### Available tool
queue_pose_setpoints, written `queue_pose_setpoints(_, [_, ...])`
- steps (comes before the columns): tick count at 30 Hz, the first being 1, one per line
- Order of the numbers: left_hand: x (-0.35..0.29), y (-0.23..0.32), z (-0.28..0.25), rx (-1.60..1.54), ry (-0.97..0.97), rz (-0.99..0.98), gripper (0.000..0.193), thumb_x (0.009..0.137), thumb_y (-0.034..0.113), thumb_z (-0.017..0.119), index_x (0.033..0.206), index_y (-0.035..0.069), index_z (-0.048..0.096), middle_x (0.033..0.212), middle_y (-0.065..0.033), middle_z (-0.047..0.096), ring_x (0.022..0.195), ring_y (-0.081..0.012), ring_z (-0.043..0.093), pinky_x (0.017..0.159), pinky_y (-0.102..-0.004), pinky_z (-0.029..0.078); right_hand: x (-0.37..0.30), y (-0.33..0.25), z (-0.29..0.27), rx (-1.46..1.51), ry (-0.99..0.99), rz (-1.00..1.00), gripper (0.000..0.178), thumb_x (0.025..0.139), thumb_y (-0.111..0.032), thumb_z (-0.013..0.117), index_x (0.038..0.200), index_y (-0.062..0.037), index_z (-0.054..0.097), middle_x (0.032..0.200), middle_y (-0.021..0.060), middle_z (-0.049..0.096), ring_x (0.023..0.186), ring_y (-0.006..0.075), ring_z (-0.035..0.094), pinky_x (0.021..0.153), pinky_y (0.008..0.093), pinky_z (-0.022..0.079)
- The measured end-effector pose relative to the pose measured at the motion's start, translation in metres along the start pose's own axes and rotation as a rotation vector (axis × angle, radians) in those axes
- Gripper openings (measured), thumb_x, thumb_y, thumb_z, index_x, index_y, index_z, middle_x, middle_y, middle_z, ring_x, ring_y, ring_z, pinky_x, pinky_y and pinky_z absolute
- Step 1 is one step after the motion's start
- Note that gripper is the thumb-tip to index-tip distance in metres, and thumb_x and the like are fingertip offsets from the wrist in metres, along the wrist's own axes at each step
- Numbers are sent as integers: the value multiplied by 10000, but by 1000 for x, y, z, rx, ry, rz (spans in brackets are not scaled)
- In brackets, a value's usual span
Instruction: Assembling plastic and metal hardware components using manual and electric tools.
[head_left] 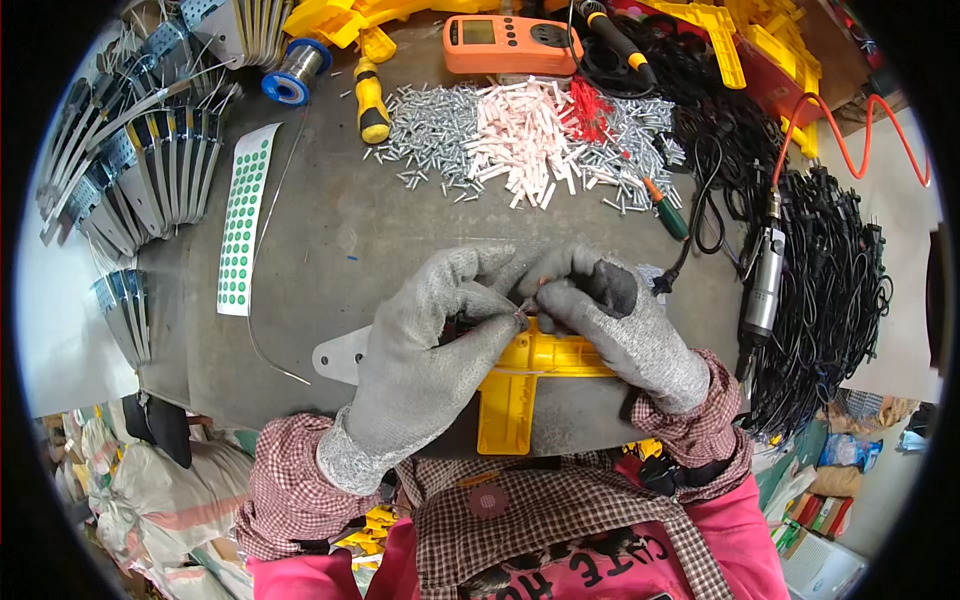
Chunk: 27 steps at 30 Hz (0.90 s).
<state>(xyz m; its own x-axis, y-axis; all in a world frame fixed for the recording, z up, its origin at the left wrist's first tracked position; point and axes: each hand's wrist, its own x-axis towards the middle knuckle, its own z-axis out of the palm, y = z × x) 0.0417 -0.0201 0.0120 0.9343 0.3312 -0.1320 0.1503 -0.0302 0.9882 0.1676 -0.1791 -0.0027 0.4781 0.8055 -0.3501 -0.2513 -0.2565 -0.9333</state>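
Both of my hands wear grey gloves and meet above a yellow plastic housing [507, 408] at the table's near edge. My left hand [425, 345] is closed in a pinch, thumb against fingertips, just over the housing. Close against it, my right hand [625, 325] pinches too, its fingers curled. What sits between the fingertips is tiny and mostly covered; I cannot make it out. A thin grey wire lies across the housing. A flat metal blade with holes [340, 357] sticks out from beneath my left hand.
Beyond my hands lie piles of screws [430, 130] and pale pink sleeves [525, 140], with a green screwdriver [668, 212] beside them. An orange meter [510, 45] stands behind. Left are a green-dot sticker sheet [243, 225] and solder spool [298, 72]; right, an air screwdriver [765, 285] and black cables [825, 300].
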Motion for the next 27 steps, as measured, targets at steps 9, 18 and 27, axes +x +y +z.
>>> queue_pose_setpoints(9, [1,-3,-2,6,-41,-72,471,869,-21,663,1309,-60,500,986,-115,712,939,-126,668,860,-265,529,-2,-11,-10,37,-91,125,237,940,-154,678,1115,-5,620,915,13,683,817,26,613,711,189,497])
queue_pose_setpoints(18, [1,-5,-1,-163,-50,-118,240,853,-53,637,1089,-29,601,915,-48,677,864,-80,631,791,-236,518,0,8,-2,78,-64,-37,192,938,-115,651,1095,-6,632,1030,18,668,945,59,617,805,215,508])
queue_pose_setpoints(27, [-1,-2,-1,611,-17,374,181,763,-33,671,913,53,619,845,-29,641,825,-201,648,898,-338,492,-9,2,10,-214,98,-109,199,888,-95,678,1061,-9,633,886,59,646,836,70,589,707,265,497])
